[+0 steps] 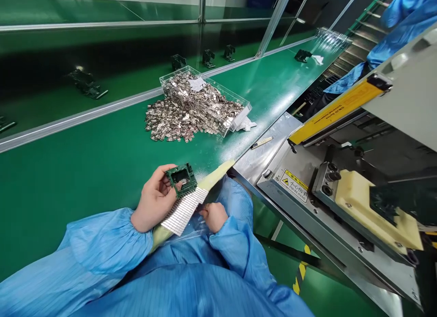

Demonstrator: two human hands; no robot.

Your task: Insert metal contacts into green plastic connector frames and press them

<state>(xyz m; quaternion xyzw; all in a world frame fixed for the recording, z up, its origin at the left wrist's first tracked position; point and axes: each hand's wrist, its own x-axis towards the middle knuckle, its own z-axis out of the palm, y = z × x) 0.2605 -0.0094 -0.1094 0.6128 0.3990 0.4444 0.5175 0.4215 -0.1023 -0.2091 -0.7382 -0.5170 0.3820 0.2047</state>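
Gripping a dark green, square plastic-looking frame point(181, 179) between thumb and fingers, the left hand point(155, 198) is the nearer one; the frame sits at its fingertips, toward two o'clock. Toward five o'clock from those fingers lies a ridged row of thin silvery metal strips point(184, 212) on a pale yellow-green band point(218, 172), whose long axis runs from between seven and eight o'clock to between one and two. The right hand point(215, 217) curls its fingers at three o'clock from the strips, the frame toward eleven from them; I cannot tell whether they hold anything. Toward twelve is a heap of small silvery metal pieces point(170, 121).
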